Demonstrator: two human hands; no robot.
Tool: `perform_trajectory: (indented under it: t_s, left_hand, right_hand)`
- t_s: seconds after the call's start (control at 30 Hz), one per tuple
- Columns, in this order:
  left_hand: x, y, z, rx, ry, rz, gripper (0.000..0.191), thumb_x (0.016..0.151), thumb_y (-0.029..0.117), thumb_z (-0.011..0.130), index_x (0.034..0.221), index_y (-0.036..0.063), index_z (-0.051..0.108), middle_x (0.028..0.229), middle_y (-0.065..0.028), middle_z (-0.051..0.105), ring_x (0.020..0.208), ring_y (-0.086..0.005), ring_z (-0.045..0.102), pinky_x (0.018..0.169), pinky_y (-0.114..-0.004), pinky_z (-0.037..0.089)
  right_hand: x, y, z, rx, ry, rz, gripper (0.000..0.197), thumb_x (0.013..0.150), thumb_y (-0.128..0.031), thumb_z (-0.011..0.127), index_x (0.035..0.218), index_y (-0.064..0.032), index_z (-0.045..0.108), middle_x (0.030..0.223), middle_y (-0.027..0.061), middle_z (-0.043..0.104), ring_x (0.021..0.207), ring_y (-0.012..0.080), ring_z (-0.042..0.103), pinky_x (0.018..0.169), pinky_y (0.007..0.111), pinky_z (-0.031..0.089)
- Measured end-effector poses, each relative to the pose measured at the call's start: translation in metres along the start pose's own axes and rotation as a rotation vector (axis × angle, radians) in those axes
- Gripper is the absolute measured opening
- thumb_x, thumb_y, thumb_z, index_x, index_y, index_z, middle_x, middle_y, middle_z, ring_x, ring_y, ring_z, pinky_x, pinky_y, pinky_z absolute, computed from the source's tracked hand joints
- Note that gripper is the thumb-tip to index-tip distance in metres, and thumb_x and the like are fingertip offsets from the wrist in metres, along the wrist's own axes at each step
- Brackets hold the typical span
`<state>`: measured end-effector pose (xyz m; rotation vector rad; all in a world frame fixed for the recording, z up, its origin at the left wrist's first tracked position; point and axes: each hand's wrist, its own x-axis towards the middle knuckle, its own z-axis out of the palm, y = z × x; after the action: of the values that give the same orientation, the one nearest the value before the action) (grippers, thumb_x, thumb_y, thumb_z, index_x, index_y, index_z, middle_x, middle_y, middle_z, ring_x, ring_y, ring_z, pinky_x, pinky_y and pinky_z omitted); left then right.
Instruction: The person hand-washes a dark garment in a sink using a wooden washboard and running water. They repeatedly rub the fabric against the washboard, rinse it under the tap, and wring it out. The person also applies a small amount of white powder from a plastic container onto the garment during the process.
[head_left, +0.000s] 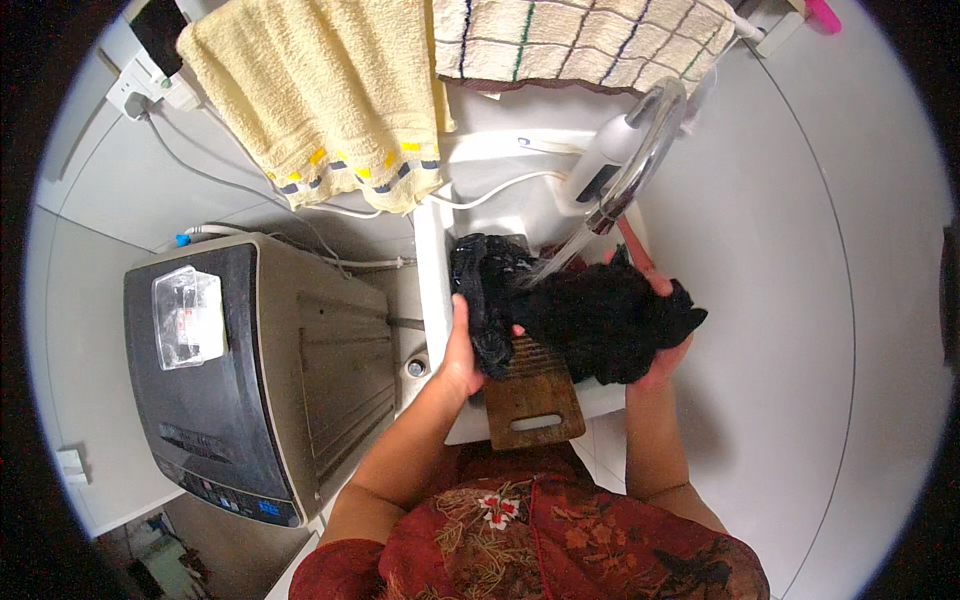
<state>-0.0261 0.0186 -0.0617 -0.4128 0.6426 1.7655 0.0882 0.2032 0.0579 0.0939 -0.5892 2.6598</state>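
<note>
A wet black cloth (600, 319), perhaps a garment, stretches across the sink between my two hands. Its left end is gripped by my left hand (463, 367), thumb on the outer side. My right hand (666, 364) grips the right end, and folds of fabric cover most of its fingers. Water runs from a curved chrome tap (645, 165) onto the middle of the cloth. Below it a wooden washboard (536, 412) with a slot handle leans over the front rim of the white sink (433, 300). Dark red fabric shows partly behind the black cloth.
On the left stands a top-loading washing machine (315, 360) with a clear plastic container (187, 319) on its lid. A yellow towel (322, 97) and a checked towel (570, 45) hang above the sink. A white bottle (600, 157) stands behind the tap; a tiled wall (765, 300) bounds the right.
</note>
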Motion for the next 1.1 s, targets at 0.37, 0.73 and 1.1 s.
perform_trajectory:
  t_s: [0.37, 0.73, 1.1]
  left_hand:
    - [0.034, 0.068, 0.012, 0.019, -0.191, 0.186, 0.090, 0.081, 0.079, 0.033, 0.126, 0.0029, 0.048, 0.110, -0.0143, 0.060, 0.113, -0.0300, 0.053, 0.099, -0.044, 0.037]
    - [0.019, -0.061, 0.009, 0.372, 0.238, -0.200, 0.051, 0.088, 0.048, 0.059, 0.116, 0.0067, 0.050, 0.089, -0.0055, 0.054, 0.090, -0.0198, 0.049, 0.081, -0.038, 0.043]
    - [0.107, 0.032, 0.038, 0.170, -0.249, -0.119, 0.030, 0.091, 0.024, 0.054, 0.113, 0.0048, 0.060, 0.107, -0.0119, 0.064, 0.096, -0.0242, 0.060, 0.085, -0.039, 0.049]
  right_hand:
    - [0.009, -0.021, 0.027, 0.020, -0.058, -0.115, 0.012, 0.086, -0.032, 0.062, 0.085, -0.0206, 0.058, 0.133, 0.0154, 0.051, 0.121, 0.0339, 0.045, 0.106, 0.048, 0.031]
    - [0.024, -0.033, 0.091, -0.028, -0.197, -0.307, 0.014, 0.093, -0.032, 0.050, 0.086, -0.0203, 0.056, 0.107, 0.0087, 0.058, 0.100, 0.0257, 0.052, 0.088, 0.038, 0.039]
    - [-0.009, -0.022, 0.099, -0.124, -0.264, 0.188, 0.034, 0.089, -0.047, 0.051, 0.066, -0.0214, 0.054, 0.083, 0.0283, 0.061, 0.068, 0.0304, 0.056, 0.066, 0.038, 0.045]
